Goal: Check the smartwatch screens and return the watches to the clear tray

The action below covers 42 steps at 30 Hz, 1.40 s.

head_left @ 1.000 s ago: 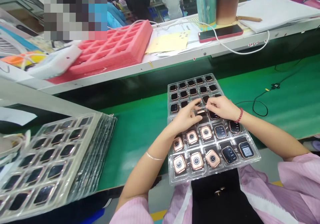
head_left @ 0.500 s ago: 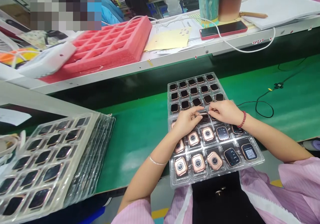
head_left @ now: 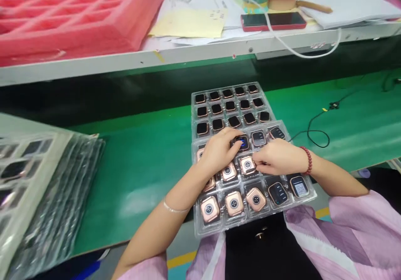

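Bright, sheen on green tabletop (head_left: 138, 180), blurred foam (head_left: 125, 27) (top-left pixelated)

My left grip (head_left: 218, 148) spans the blue-lit watch (head_left: 242, 143) in the near clear tray (head_left: 224, 223) overhanging the worktop (head_left: 150, 167). My right grip (head_left: 281, 157) curls at a face-down watch (head_left: 247, 165); whether it pinches, I can't quite tell.

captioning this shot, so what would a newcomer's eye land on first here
Likely the clear tray of watches nearest the person, with copper-coloured backs and dark screens, and the left hand and right hand over it. Next, the bright pink foam tray on the white shelf at upper left, vivid above the green tabletop. Third, perhaps the stack of trays at the left edge.
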Each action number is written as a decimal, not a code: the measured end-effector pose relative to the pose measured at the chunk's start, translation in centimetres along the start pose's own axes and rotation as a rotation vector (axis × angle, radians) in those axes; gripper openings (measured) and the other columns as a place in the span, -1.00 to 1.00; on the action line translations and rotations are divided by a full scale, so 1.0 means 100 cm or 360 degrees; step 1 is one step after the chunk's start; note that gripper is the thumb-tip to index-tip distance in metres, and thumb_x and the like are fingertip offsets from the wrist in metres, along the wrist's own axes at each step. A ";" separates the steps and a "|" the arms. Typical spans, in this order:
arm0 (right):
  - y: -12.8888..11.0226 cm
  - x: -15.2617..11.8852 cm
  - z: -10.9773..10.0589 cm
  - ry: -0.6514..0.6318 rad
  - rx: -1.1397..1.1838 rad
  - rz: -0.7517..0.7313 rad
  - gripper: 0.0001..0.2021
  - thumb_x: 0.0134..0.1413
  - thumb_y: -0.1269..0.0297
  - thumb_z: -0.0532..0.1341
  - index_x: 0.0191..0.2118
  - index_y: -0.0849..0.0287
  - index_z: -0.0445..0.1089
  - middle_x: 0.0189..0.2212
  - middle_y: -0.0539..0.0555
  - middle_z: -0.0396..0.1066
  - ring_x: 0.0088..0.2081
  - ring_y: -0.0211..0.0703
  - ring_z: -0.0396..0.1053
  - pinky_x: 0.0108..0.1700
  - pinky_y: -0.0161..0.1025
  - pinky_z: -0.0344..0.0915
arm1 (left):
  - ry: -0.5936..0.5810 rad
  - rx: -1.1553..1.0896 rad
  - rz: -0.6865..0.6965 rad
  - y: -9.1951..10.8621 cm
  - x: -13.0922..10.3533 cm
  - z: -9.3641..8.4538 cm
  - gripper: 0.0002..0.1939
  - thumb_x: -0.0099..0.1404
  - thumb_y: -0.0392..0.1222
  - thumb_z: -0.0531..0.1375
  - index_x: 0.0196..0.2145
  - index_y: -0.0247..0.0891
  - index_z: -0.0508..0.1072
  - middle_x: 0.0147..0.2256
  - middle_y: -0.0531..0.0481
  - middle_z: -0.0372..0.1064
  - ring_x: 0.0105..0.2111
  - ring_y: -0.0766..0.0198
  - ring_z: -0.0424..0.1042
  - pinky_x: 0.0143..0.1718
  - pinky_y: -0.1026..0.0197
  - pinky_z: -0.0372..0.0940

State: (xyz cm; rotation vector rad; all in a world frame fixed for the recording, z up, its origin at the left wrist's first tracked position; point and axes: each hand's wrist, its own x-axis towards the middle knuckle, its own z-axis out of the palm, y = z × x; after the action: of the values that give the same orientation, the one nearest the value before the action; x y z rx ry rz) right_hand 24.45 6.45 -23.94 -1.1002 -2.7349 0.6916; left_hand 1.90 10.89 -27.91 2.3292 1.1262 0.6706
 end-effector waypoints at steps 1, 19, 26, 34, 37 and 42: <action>0.001 -0.001 0.001 -0.0039 0.0020 -0.0019 -0.82 0.15 0.38 0.23 -0.49 0.18 0.38 -0.62 -0.05 0.36 -0.57 -0.30 0.19 -0.44 -0.29 -0.08 | 0.0027 -0.0023 0.0002 0.001 0.000 -0.001 -0.71 0.41 -0.23 0.12 0.00 -0.29 0.54 -0.05 -0.17 0.54 -0.12 0.14 0.52 0.00 0.04 0.42; 0.030 0.018 0.014 0.0634 0.0290 0.0298 -0.76 0.26 0.27 0.14 -0.45 0.17 0.32 -0.58 -0.05 0.32 -0.53 -0.29 0.21 -0.39 -0.31 0.05 | -0.0259 -0.0997 -0.0200 -0.002 -0.003 -0.003 -0.51 0.34 -0.12 0.26 0.20 -0.27 0.44 -0.52 0.12 0.34 -0.63 0.43 0.15 -0.60 0.34 0.07; 0.016 -0.004 0.003 0.0807 0.0066 0.0352 -0.81 0.29 0.27 0.15 -0.36 0.17 0.40 -0.51 0.01 0.46 -0.46 -0.23 0.35 -0.35 -0.29 0.11 | -0.0365 -0.0330 0.0219 0.016 -0.011 -0.004 -0.71 0.40 -0.20 0.21 0.03 -0.21 0.60 -0.41 0.01 0.51 -0.47 0.31 0.39 -0.40 0.25 0.31; -0.044 -0.059 0.025 -0.0065 -0.0218 -0.0200 -0.81 0.30 0.35 0.18 -0.39 0.14 0.38 -0.55 0.01 0.45 -0.57 -0.23 0.26 -0.47 -0.22 -0.11 | -0.0266 0.0355 0.0120 0.033 -0.040 -0.016 -0.63 0.42 -0.17 0.19 0.13 -0.25 0.49 0.11 -0.23 0.41 -0.15 0.13 0.53 -0.26 0.14 0.43; -0.038 -0.053 0.025 0.0065 0.0081 -0.0134 -0.76 0.35 0.31 0.14 -0.40 0.15 0.35 -0.57 -0.03 0.42 -0.57 -0.28 0.26 -0.46 -0.28 -0.04 | -0.0363 -0.0066 0.0176 0.036 -0.051 -0.023 -0.47 0.38 -0.05 0.25 0.26 -0.20 0.36 0.08 -0.20 0.44 -0.26 0.22 0.51 -0.24 0.15 0.44; -0.021 -0.039 0.024 0.0531 0.0352 0.0171 -0.73 0.36 0.26 0.08 -0.40 0.16 0.33 -0.61 -0.07 0.32 -0.58 -0.31 0.22 -0.42 -0.33 0.06 | -0.0716 -0.0779 -0.0054 0.049 -0.064 -0.015 -0.32 0.32 -0.16 0.30 0.34 -0.22 0.25 -0.52 0.18 0.35 -0.60 0.41 0.28 -0.49 0.33 0.27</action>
State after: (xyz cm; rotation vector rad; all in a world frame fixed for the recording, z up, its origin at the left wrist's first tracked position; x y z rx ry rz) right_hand 25.31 1.59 -24.89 -1.1937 -2.2768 0.7288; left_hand 0.33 3.32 -25.28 1.9019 0.6993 0.3311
